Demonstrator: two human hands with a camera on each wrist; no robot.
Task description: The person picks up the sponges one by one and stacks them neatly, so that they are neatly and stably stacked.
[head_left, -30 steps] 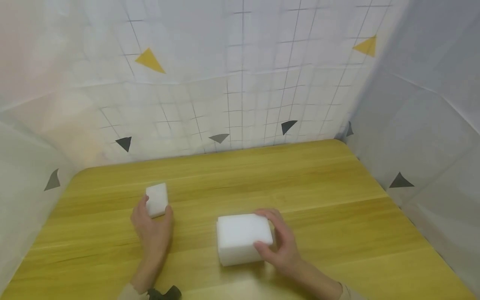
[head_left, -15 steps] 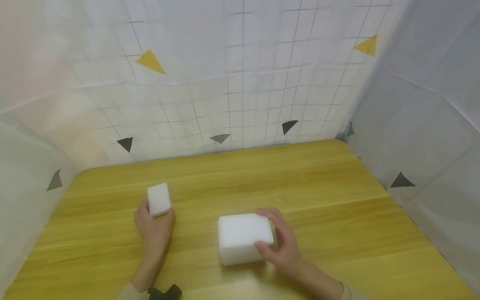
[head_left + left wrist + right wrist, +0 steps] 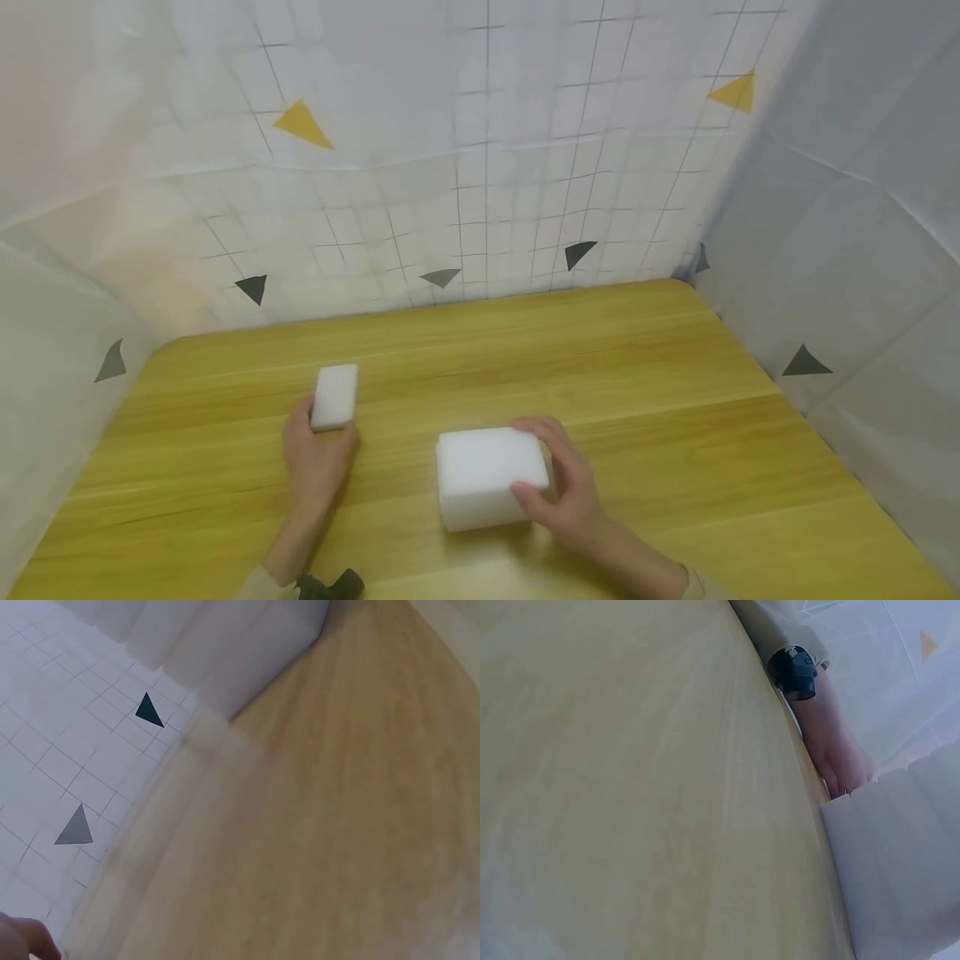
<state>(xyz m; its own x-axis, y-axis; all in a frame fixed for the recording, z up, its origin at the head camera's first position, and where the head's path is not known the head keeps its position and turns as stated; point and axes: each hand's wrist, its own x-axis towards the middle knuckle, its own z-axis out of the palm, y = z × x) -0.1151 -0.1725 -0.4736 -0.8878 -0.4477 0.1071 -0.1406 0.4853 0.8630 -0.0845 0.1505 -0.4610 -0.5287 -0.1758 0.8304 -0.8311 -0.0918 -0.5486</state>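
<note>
My left hand holds a single white sponge block by its near end, thumb on the right side and fingers on the left. That sponge lies low over the table, at the left in the head view. Right of it, a stack of several white sponges stands on the wood. My right hand grips the stack's right end, thumb at the near corner, fingers at the far one. Layer seams show on the stack in the right wrist view. Only a fingertip of the left hand appears in the left wrist view.
The wooden table has rounded far corners. A white gridded sheet with yellow and dark triangles hangs behind it, and a pale sheet hangs along the right side. A black wrist mount sits by the left sleeve.
My left hand has shifted right with the single sponge, which has turned a little. The right hand and the stack have stayed in place.
</note>
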